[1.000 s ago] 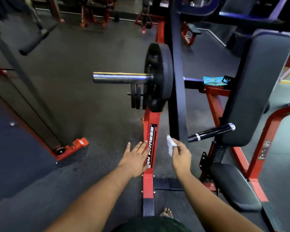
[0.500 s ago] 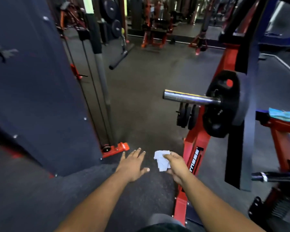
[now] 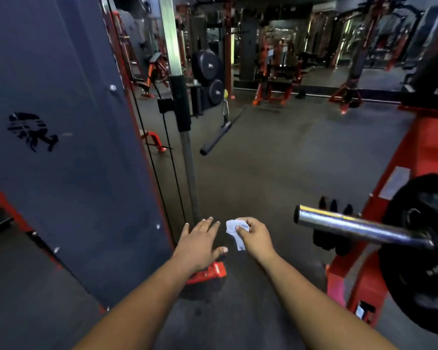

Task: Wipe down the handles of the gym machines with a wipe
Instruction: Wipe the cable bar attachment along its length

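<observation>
**Between machines, wipe in hand, nothing under it yet**

Out in front of the person, low over the dark rubber floor (image 3: 276,160), the wipe (image 3: 234,232) hangs crumpled and white from the right hand (image 3: 254,238), pinched between thumb and curled fingers, with a loose tail drooping below the knuckles. It touches no handle and no machine. Just beside it the left hand (image 3: 200,245) is held flat, fingers straight and slightly spread, holding nothing.

Ahead and a little to the left, a black bar handle (image 3: 219,136) dangles on a cable from the tall cable machine, whose steel post (image 3: 186,157) and big blue side panel (image 3: 61,147) fill that side. To the right, close to the wiping hand, a shiny steel sleeve (image 3: 359,227) sticks out from a red frame (image 3: 415,157) carrying a black weight plate (image 3: 420,251). More red machines stand far back by the mirrors.

Judging by this, the job is mid-way at best: the wipe looks used and scrunched, but whether any handle has been cleaned cannot be told. No wiping is under way. The hanging bar seems the likely next target, with the many machines behind it apparently left to do
</observation>
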A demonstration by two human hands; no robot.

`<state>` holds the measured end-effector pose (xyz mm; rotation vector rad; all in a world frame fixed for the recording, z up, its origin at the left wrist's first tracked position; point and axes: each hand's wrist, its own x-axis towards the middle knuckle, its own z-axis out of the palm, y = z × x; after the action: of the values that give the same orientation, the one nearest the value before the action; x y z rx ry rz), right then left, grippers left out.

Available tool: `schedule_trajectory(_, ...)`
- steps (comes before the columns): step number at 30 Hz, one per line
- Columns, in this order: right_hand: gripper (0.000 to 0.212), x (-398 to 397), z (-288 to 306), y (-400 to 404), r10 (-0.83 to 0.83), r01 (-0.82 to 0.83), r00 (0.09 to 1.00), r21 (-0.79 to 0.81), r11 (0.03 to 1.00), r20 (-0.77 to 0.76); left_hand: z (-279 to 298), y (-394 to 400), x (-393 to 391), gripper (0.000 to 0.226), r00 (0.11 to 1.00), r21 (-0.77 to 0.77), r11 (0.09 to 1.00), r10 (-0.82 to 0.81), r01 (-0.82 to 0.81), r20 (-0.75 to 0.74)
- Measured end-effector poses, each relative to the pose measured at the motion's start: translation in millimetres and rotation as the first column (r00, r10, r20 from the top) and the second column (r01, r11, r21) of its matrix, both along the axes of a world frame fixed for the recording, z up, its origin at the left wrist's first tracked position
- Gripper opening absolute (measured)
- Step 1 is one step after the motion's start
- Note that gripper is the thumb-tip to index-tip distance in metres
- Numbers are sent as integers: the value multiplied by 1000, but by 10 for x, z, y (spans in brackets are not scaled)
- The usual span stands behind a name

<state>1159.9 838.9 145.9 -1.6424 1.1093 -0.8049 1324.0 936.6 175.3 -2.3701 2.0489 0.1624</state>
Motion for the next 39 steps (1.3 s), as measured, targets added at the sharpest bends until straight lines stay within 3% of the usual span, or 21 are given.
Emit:
schedule_trajectory(6,9,606,572,-1112,-30,31,999,-36,999,46,541,-1119,406,84,998,-150,988,54,-49,29)
schedule_trajectory(13,12,1088,746,-2191,-95,97,992,-23,995,85,865,-2247,763,84,998,-222,975,38,-25,56)
schedule_trajectory(19,9,1514,824,-3120,-139,140,990,-114,984,17,827,-3338,1245,87,999,-197,979,51,-51,-6)
schedule_trajectory(25,26,1748,773,-3914,-136,123,987,-144,982,-82,731,-4207,1592,95,997,-79,994,71,-73,-27)
schedule_trajectory(32,15,1766,749,-4518,-140,139,990,-154,978,1,647,-4764,1725,98,989,-38,990,134,-136,-63)
schedule_trajectory(39,28,1909,720,-5730,-50,21,997,-394,919,-65,619,-5319,1864,107,969,39,972,234,-232,-81)
